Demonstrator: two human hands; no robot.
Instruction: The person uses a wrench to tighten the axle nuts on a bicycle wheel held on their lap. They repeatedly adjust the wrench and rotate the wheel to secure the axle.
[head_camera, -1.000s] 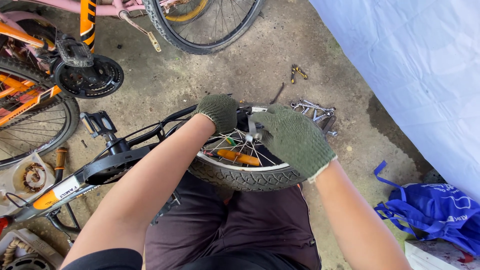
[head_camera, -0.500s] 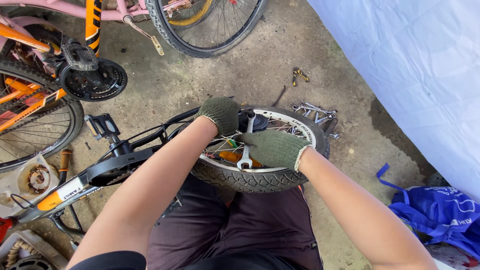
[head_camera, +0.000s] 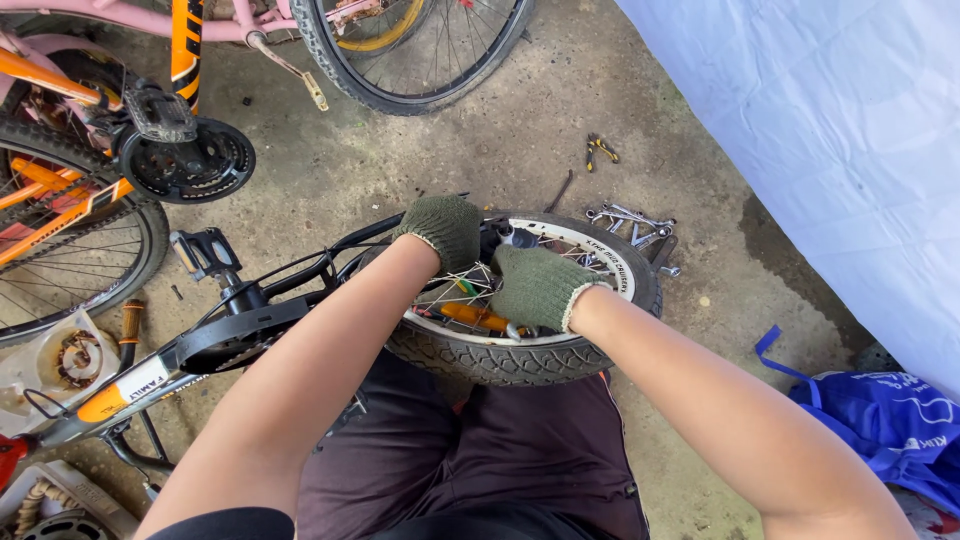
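Black knobby tyre (head_camera: 500, 358) rings the small silver-spoked wheel (head_camera: 610, 268), lying flat.

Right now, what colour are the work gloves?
Dark olive-green knit gloves on the left hand and right hand; head view.

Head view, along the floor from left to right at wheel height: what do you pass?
Black pedal → left hand in a green glove → right hand on the small wheel → spanners → blue bag.
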